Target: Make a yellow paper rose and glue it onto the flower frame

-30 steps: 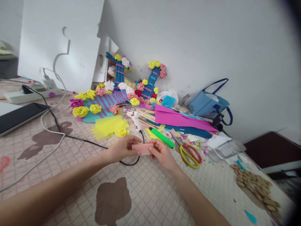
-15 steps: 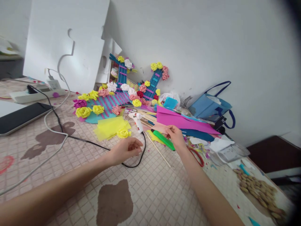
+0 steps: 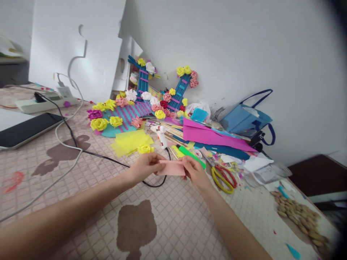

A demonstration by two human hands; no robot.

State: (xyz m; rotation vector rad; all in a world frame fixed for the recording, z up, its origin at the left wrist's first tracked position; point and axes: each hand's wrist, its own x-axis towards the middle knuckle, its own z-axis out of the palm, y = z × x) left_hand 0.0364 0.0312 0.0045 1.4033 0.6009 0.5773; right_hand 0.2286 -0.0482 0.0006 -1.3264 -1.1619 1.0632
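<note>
Though small, pink paper [image 3: 172, 168] in hands [image 3: 144, 167].

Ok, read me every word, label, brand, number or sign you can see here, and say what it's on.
No text is readable here.
Glue gun: marks too small to read.
Black thing by the bag: white marking, too blurred to read.
Pink paper: no writing shows.

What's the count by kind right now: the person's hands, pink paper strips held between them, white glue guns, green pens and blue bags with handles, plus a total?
Hands: 2 (left hand, right hand)
Held pink paper strip: 1
White glue gun: 1
Green pen: 1
Blue bag: 1
Total: 6
</note>
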